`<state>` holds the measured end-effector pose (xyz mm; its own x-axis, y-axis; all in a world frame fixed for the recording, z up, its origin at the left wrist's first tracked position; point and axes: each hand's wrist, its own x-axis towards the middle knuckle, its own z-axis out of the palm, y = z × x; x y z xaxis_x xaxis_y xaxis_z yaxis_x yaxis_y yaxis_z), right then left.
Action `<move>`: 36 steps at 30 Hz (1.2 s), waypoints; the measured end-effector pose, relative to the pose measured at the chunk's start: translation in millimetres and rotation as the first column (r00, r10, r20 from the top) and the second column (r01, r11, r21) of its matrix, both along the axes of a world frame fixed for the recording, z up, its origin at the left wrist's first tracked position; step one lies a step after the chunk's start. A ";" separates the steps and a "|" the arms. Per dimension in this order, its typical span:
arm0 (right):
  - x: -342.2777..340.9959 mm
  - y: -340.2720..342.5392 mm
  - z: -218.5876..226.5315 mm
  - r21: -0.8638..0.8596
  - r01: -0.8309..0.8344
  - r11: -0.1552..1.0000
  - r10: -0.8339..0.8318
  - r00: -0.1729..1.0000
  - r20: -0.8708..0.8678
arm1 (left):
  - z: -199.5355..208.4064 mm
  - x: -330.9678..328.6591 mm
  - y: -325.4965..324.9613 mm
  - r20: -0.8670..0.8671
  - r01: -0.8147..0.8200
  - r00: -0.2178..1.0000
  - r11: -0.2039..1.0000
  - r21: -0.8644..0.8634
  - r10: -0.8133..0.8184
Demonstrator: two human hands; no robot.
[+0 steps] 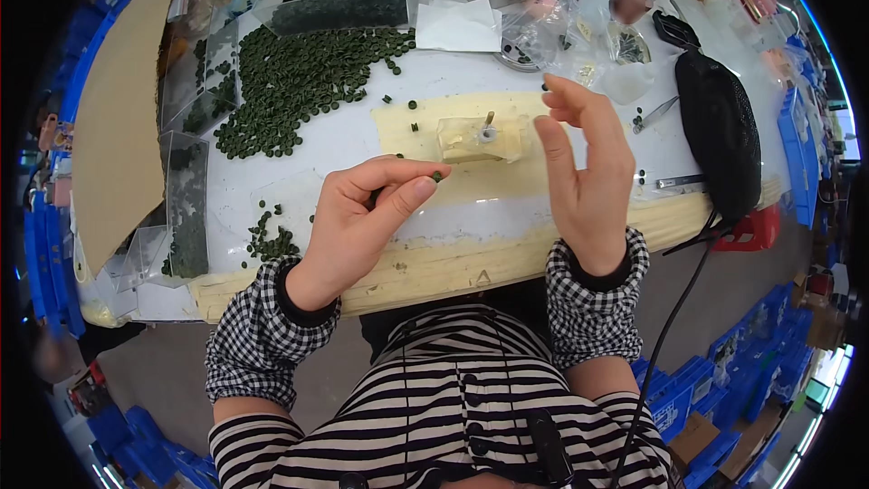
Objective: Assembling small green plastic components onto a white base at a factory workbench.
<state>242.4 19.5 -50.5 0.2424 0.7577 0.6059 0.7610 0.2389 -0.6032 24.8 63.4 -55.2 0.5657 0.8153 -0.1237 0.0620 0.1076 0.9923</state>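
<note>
Behind hands, green discs pile (299,81), black pouch (720,131)

- I see my left hand (362,217) at centre frame, wrist bent, thumb and forefinger pinched together, the other fingers curled under.
- My right hand (584,172) stands right of centre, raised edge-on, palm facing left, fingers loosely spread and slightly bent, gripping nothing.
- Both forearms come up from the lower edge in checked cuffs, elbows tucked close to my striped torso.
</note>
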 end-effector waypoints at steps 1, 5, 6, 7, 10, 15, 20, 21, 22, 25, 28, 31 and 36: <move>7.7 -7.1 4.5 0.004 0.054 0.999 -0.053 0.997 -0.049 | -7.4 1.0 -0.8 0.070 -0.025 0.997 0.999 0.035 0.023; 39.4 -35.7 2.5 -0.101 0.149 0.984 -0.135 0.983 0.127 | -7.7 0.7 -1.2 0.077 -0.015 0.997 0.999 0.031 0.013; 40.3 -39.2 0.1 -0.139 0.125 0.982 -0.101 0.981 0.167 | -7.9 1.5 -1.6 0.078 -0.018 0.997 0.999 0.028 0.015; 40.4 -42.5 -2.1 -0.176 0.106 0.979 -0.069 0.977 0.202 | -7.9 2.1 -1.5 0.075 -0.016 0.997 1.000 0.026 0.014; 33.0 -45.4 -10.0 -0.245 0.096 0.965 -0.035 0.969 0.244 | -8.6 2.1 -1.3 0.052 -0.009 0.999 1.000 0.011 0.009; 29.9 -42.6 -18.2 -0.206 0.119 0.971 -0.033 0.925 0.378 | -8.8 2.2 0.1 0.038 -0.011 0.999 1.000 0.012 0.010; 23.9 -39.3 -16.2 -0.205 0.050 0.978 -0.017 0.987 0.158 | -6.2 2.9 -2.5 0.033 -0.025 0.999 1.000 0.000 0.025; 15.7 -41.7 -14.6 -0.192 0.018 0.981 -0.017 1.000 0.006 | -4.2 1.8 -2.1 0.011 -0.016 1.000 1.000 -0.015 0.016; 9.2 -44.2 -13.7 -0.177 -0.010 0.984 -0.017 0.989 -0.148 | -3.0 0.6 -2.0 -0.012 -0.006 1.000 0.999 -0.032 0.005; -3.3 -42.2 -10.9 -0.151 -0.140 0.979 0.096 0.960 -0.264 | -5.5 2.8 -3.2 0.046 -0.034 0.998 0.999 0.006 0.033; -15.5 -38.8 -11.0 -0.147 -0.232 0.961 0.151 0.894 -0.422 | -8.1 3.4 -2.4 0.018 -0.040 0.999 0.994 0.105 0.038; -28.2 -34.8 -9.2 -0.121 -0.257 0.959 0.169 0.859 -0.484 | -8.2 2.5 -2.8 -0.013 -0.019 1.000 0.973 0.230 0.022; -44.5 -32.0 -8.4 -0.069 -0.273 0.959 0.175 0.770 -0.614 | -2.9 -0.6 -4.2 -0.046 0.004 0.999 0.976 0.219 0.006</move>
<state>197.9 -12.4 -58.9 0.3290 0.9034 0.2750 0.1722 0.2289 -0.9581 24.2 59.2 -58.1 0.5625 0.8262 0.0320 0.1083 -0.1120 0.9878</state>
